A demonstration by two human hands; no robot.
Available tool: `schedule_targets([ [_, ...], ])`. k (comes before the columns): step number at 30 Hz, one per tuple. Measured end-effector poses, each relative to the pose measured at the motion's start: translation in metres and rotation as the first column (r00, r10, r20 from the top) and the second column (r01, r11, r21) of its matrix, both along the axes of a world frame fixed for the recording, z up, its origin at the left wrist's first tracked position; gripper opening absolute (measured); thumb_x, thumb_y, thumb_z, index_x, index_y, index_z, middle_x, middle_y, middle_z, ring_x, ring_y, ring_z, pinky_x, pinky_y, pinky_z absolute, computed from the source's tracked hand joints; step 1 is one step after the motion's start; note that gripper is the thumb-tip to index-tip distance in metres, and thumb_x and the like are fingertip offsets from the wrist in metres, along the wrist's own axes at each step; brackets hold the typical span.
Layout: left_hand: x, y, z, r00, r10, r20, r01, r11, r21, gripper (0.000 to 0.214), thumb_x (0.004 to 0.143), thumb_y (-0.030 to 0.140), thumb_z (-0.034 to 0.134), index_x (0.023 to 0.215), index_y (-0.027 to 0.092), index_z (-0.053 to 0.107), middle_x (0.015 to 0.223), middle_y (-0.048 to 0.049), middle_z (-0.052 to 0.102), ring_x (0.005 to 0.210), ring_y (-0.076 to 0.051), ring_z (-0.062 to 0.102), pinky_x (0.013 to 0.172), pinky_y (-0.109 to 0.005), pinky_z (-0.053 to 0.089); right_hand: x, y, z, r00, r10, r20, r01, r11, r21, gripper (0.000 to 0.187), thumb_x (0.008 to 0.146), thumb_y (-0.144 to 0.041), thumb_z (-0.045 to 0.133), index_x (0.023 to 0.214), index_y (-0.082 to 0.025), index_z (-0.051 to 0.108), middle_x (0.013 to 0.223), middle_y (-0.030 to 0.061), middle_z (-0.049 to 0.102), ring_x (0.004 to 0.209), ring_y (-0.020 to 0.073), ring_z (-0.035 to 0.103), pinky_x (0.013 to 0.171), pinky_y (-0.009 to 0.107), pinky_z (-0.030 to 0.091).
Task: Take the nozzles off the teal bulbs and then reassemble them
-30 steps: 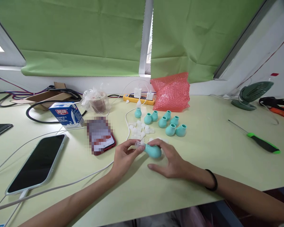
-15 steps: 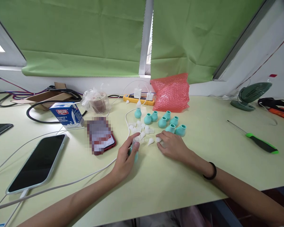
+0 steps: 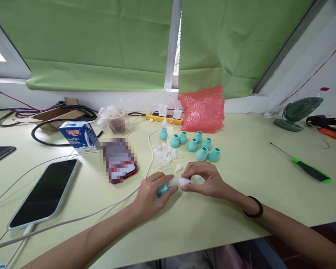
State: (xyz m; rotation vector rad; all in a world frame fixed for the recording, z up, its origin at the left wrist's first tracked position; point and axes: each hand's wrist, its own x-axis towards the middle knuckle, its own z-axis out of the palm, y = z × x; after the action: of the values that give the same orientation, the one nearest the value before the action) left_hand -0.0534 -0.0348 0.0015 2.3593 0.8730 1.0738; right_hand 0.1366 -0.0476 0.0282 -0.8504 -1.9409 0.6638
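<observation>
My left hand (image 3: 152, 192) is closed around a teal rubber bulb (image 3: 162, 190) with a clear plastic tube piece (image 3: 173, 182) on its neck, tilted to the right. Between the thumb and fingertips of my right hand (image 3: 211, 180) is a white cone-shaped tip (image 3: 185, 181), its wide end close to the clear piece. I cannot tell whether they touch. Another clear piece (image 3: 199, 179) shows within the curl of my right hand. Beyond my hands lie a loose white tip (image 3: 178, 167), a pile of small clear and white parts (image 3: 164, 154) and several teal bulbs (image 3: 202, 153).
A teal bulb fitted with a tip (image 3: 163, 133) stands by the yellow power strip (image 3: 154, 117). Pink bubble wrap (image 3: 203, 110) lies behind. Left are a phone (image 3: 46, 194), a red-cased phone (image 3: 120, 160), a milk carton (image 3: 80, 136) and a white cable (image 3: 100, 205); right, a screwdriver (image 3: 310, 170).
My right hand has lifted a white tip off the table and come nearer. My left hand has turned the bulb from upright to lying sideways, its clear end facing right.
</observation>
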Motion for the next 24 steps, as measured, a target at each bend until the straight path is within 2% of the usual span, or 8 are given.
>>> schedule_targets([
  [4, -0.0004, 0.0008, -0.0007, 0.998, -0.064, -0.018, 0.064, 0.997, 0.038, 0.024, 0.078, 0.027, 0.048, 0.093, 0.012, 0.059, 0.07, -0.0062, 0.054, 0.062, -0.013, 0.05, 0.055, -0.024, 0.041, 0.0016, 0.0031, -0.001, 1.0, -0.001, -0.026, 0.001, 1.0, -0.012, 0.019, 0.058, -0.019, 0.07, 0.077, -0.016, 0.065, 0.066, 0.0017, 0.059, 0.057, 0.0114, 0.055, 0.053, 0.025, 0.046],
  [10, -0.001, 0.0009, 0.0004, 0.994, -0.094, -0.059, 0.098, 0.992, 0.077, 0.023, 0.078, 0.025, 0.048, 0.09, 0.012, 0.061, 0.067, -0.0061, 0.052, 0.06, -0.013, 0.048, 0.052, -0.023, 0.039, -0.0006, 0.0004, -0.0008, 0.999, 0.002, -0.033, -0.009, 0.976, -0.218, 0.015, 0.059, -0.023, 0.07, 0.071, -0.014, 0.067, 0.056, 0.0012, 0.061, 0.049, 0.0123, 0.057, 0.046, 0.024, 0.047],
  [17, -0.0016, 0.0016, -0.0031, 0.991, -0.06, -0.122, 0.088, 0.967, 0.238, 0.022, 0.079, 0.025, 0.046, 0.09, 0.012, 0.059, 0.065, -0.005, 0.052, 0.057, -0.012, 0.046, 0.051, -0.024, 0.038, -0.0002, 0.0011, 0.0018, 0.999, 0.043, -0.019, -0.047, 0.883, -0.468, 0.014, 0.059, -0.024, 0.069, 0.056, -0.012, 0.063, 0.048, -0.0008, 0.056, 0.039, 0.0092, 0.053, 0.038, 0.02, 0.044],
  [24, -0.0013, -0.0005, -0.0061, 0.973, -0.036, -0.227, 0.126, 0.911, 0.394, 0.021, 0.079, 0.023, 0.045, 0.091, 0.011, 0.056, 0.066, -0.0057, 0.053, 0.057, -0.014, 0.046, 0.05, -0.025, 0.038, 0.0034, 0.0029, -0.0044, 0.997, 0.076, -0.017, -0.072, 0.817, -0.572, 0.017, 0.056, -0.026, 0.071, 0.058, -0.011, 0.065, 0.048, -0.0009, 0.056, 0.035, 0.0051, 0.046, 0.031, 0.016, 0.038],
])
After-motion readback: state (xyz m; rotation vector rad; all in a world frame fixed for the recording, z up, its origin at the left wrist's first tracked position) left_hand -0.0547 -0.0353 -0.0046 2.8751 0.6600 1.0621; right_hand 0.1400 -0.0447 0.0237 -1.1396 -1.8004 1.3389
